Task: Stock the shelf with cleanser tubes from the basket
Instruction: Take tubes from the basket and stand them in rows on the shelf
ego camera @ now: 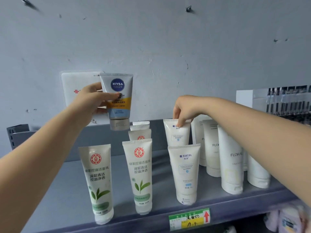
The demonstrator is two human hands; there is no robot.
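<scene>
Above the grey shelf (67,190), your left hand (91,100) grips a Nivea Men tube (117,101), thumb across its front, fingers behind it. You hold it upright with the cap down, in the air over the back left part of the shelf and clear of everything standing there. Your right hand (186,109) reaches down from the right and pinches the crimped top edge of the rear Manting tube (177,133), which stands on its cap close to the shelf's back wall. Just in front of that one stands a second Manting tube (186,174), also cap down.

To the left of these you have a column of green-tea cleanser tubes with a red round logo: the front one (140,175) in full view, more tops showing behind it. One more green-tea tube (98,182) stands alone further left, near the shelf's front edge, leaning a little.

To the right of the Manting pair, under your right forearm, a cluster of white Floral tubes (231,158) stands cap down. A green and yellow price label (189,219) with a red arrow sits on the shelf's front lip. On the wall behind your left hand hangs a white plastic pouch (74,88); far right, a rack of clear packets (286,101).
</scene>
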